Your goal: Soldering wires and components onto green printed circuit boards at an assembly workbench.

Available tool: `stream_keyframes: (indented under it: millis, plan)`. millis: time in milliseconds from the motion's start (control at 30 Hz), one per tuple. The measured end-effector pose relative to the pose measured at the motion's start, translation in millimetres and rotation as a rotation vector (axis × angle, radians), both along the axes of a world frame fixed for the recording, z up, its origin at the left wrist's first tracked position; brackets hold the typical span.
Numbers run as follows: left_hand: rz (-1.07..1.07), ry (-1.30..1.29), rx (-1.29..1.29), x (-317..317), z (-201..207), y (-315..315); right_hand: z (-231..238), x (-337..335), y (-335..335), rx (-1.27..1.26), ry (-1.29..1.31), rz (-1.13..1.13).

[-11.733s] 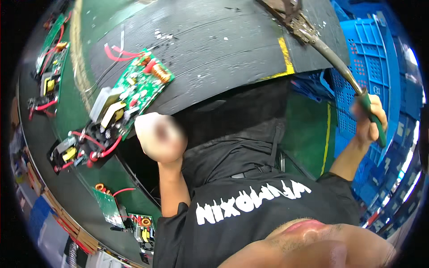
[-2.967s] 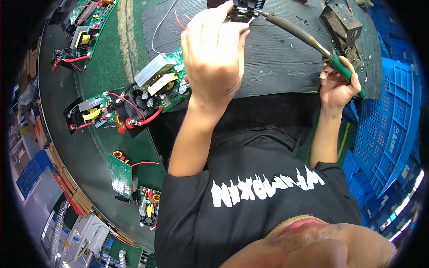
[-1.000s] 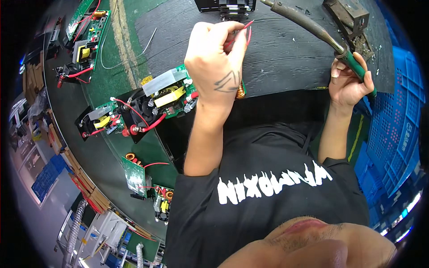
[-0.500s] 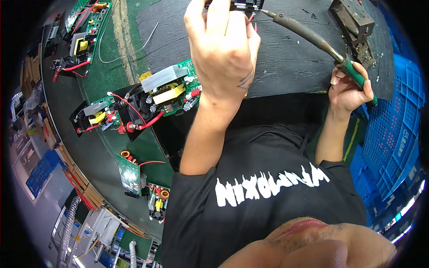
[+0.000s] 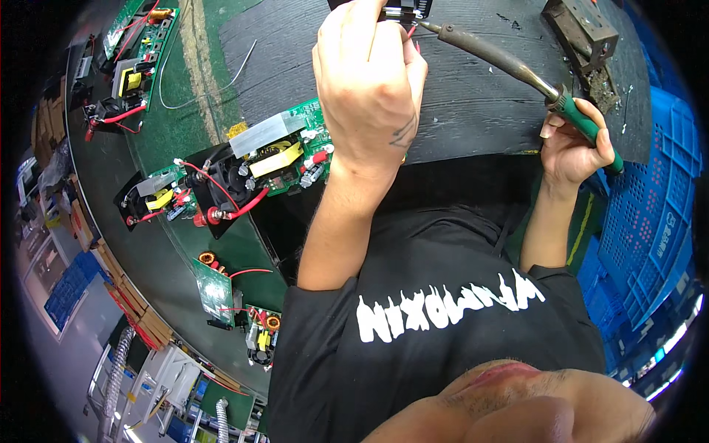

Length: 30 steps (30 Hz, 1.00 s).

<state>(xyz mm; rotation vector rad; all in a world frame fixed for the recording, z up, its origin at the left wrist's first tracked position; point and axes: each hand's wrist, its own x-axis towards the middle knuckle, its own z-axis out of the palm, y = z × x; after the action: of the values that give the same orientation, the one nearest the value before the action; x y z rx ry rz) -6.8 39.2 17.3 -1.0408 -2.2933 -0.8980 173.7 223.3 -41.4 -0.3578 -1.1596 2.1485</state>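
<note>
My right hand (image 5: 576, 148) is closed around the green handle of a soldering iron (image 5: 502, 57). The iron slants up to the left, its tip at the end of a red wire (image 5: 412, 32) beside a black part with bright metal pins (image 5: 402, 12). My left hand (image 5: 369, 88) is closed at the top edge, with the red wire emerging by its thumb side. Its fingertips are mostly hidden, and the black part is cut off by the picture's edge. Just left of my left wrist lies a green circuit board (image 5: 314, 122) with a grey heatsink and a black fan.
A black mat (image 5: 480, 111) covers the bench. At the far right stands a metal iron holder (image 5: 583, 37), near blue crates (image 5: 650, 214). Several more boards, such as one at the far left (image 5: 148, 63), sit along the left. A thin solder wire (image 5: 244, 70) curls nearby.
The soldering iron has shifted slightly left, its tip now at the wire's end. My left hand has moved a little, and the black part has slid slightly left.
</note>
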Motion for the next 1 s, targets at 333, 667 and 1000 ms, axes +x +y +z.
stream_keyframes:
  millis: [333,667,1000]
  plan:
    - [0.006,0.013,-0.004,7,11,-4,-1,1,2,0.005,0.005,0.043]
    - [-0.011,-0.010,0.017,8,11,-8,3,-3,-4,0.048,-0.130,-0.074]
    - [-0.031,-0.043,0.062,8,7,-9,3,-3,-4,0.050,-0.157,-0.116]
